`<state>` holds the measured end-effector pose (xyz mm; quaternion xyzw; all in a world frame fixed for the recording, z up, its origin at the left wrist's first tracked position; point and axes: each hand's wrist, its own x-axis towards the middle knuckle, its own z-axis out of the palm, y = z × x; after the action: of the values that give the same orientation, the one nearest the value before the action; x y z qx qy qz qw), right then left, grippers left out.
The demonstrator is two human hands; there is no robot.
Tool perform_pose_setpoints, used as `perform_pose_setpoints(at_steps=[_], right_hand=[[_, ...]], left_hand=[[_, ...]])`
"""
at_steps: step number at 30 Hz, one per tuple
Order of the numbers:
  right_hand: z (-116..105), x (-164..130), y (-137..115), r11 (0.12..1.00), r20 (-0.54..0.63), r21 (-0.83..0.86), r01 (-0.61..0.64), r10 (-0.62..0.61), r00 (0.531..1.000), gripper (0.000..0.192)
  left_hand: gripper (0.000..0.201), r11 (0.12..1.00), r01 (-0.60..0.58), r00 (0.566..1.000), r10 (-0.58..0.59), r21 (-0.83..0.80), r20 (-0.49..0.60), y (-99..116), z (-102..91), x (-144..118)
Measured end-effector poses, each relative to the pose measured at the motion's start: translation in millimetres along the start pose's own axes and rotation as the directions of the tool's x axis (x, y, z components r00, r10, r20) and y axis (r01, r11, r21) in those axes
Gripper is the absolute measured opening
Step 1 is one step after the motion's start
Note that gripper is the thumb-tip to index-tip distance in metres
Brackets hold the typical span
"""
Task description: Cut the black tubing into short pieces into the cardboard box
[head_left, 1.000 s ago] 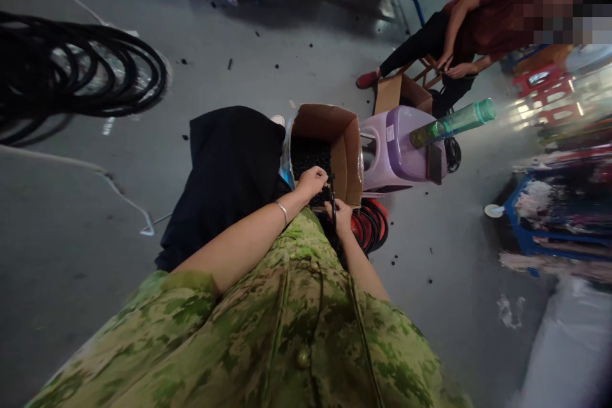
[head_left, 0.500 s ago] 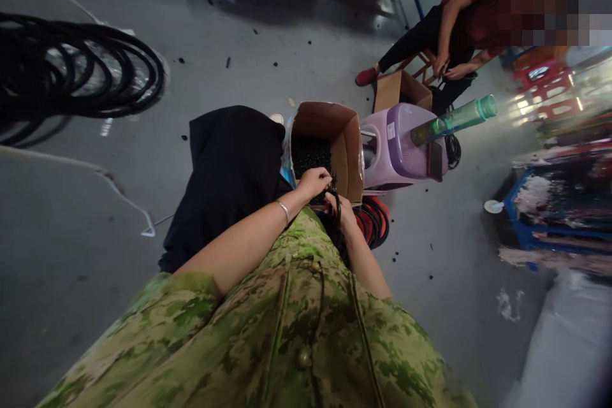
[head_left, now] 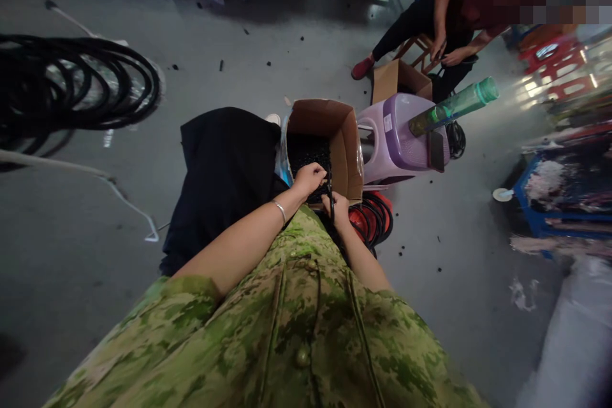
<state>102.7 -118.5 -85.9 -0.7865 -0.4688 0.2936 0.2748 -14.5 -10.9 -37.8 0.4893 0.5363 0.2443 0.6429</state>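
Observation:
Both hands work close together over the near edge of an open cardboard box (head_left: 345, 150), with many small black pieces (head_left: 308, 154) inside it. My left hand (head_left: 310, 180), with a silver bangle on the wrist, has its fingers pinched at the upper end of a black strip. What exactly sits between those fingertips is too small to make out. My right hand (head_left: 338, 209) is closed on the black strip (head_left: 331, 194), a thin flexible length that looks like rubber. Its lower end drops out of sight by my lap.
A purple stool (head_left: 377, 140) right of the box carries a green bottle (head_left: 454, 107) and a dark phone (head_left: 435, 152). Coiled black tubing (head_left: 375, 220) lies on something red beside my right hand. More black coils (head_left: 115, 83) stand at left. A co-worker (head_left: 459, 19) sits behind another box.
My right hand has shifted slightly down and away from my left, and the black strip now shows straighter between them. The camera view has tilted a little.

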Motion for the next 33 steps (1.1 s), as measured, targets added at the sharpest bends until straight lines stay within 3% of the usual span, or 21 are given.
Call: perform_pose_setpoints(at_steps=[11, 17, 20, 27, 33], right_hand=[[5.8, 3.1, 3.4, 0.999, -0.052, -0.033, 0.005, -0.006, 0.999, 0.04], [3.5, 2.2, -0.4, 1.0, -0.046, -0.031, 0.003, -0.005, 0.999, 0.044], [-1.6, 1.3, -1.2, 1.0, 0.015, 0.0, -0.024, 0.024, 1.0, 0.045], [-14.4, 0.7, -2.0, 0.985, 0.144, 0.114, -0.131, 0.114, 0.983, 0.043], [2.5, -3.6, 0.3, 0.988, -0.008, 0.08, -0.129, 0.13, 0.991, 0.039]], left_hand=[[0.001, 0.998, 0.067, 0.996, -0.067, -0.003, -0.064, -2.4, 2.0, 2.6], [0.007, 1.0, 0.014, 0.995, -0.012, 0.014, -0.098, -5.0, 1.4, 3.6], [0.01, 0.999, -0.009, 0.994, 0.014, 0.047, -0.104, -4.1, 1.0, 3.2], [0.009, 0.994, -0.072, 0.993, 0.063, 0.088, 0.103, 2.4, 1.3, -2.4], [0.011, 0.99, -0.04, 0.998, 0.034, 0.138, 0.05, 3.7, -0.8, -4.2]])
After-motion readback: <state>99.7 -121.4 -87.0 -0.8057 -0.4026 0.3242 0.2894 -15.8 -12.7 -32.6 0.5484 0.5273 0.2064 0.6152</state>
